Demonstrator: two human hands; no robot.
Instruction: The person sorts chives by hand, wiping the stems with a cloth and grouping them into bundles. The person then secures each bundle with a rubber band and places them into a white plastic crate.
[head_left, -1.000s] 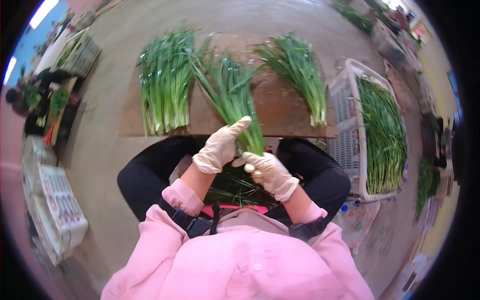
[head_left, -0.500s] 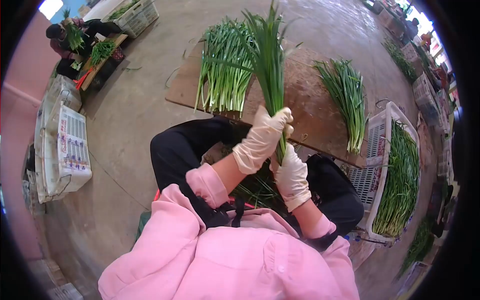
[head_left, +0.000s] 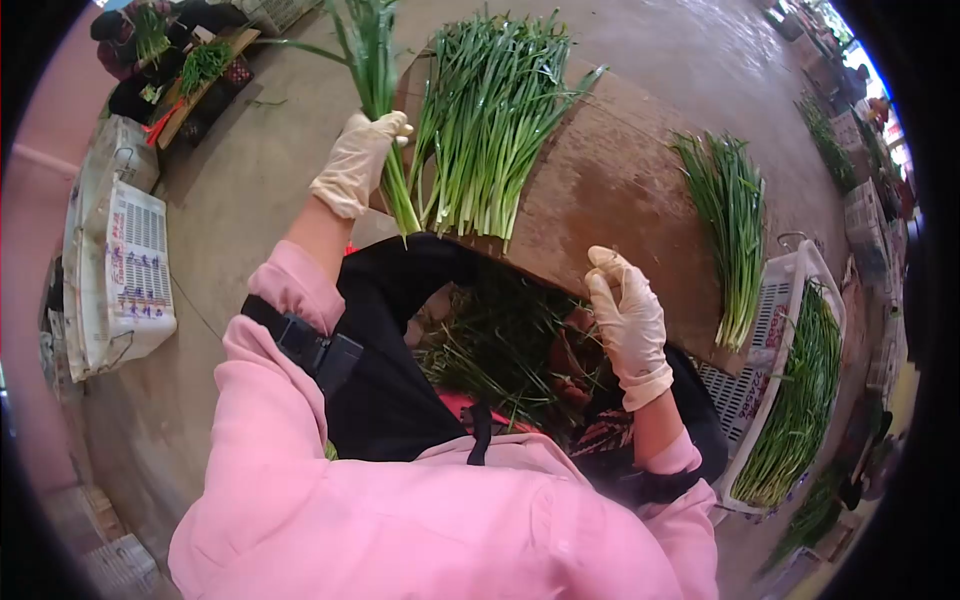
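Observation:
My left hand [head_left: 358, 160], in a pale glove, is closed round a bunch of green stalks [head_left: 372, 65] at the left end of the brown board [head_left: 610, 190]. The bunch stands leaves up, beside a wide pile of green stalks [head_left: 500, 120] lying on the board. My right hand [head_left: 630, 320], also gloved, is raised over the board's near edge with fingers partly curled and apart, holding nothing visible. A smaller pile of stalks [head_left: 728, 230] lies at the board's right end.
At the right stands a white crate [head_left: 765, 385] full of green stalks [head_left: 800, 400]. White crates [head_left: 140, 265] are stacked at the left. Loose leaves [head_left: 500, 340] lie between my knees. A person [head_left: 125, 45] sits at the upper left by a small bench [head_left: 205, 90].
My left hand has carried the bunch leftward, to the far side of the wide pile. My right hand has let go of the stalk ends and moved slightly right.

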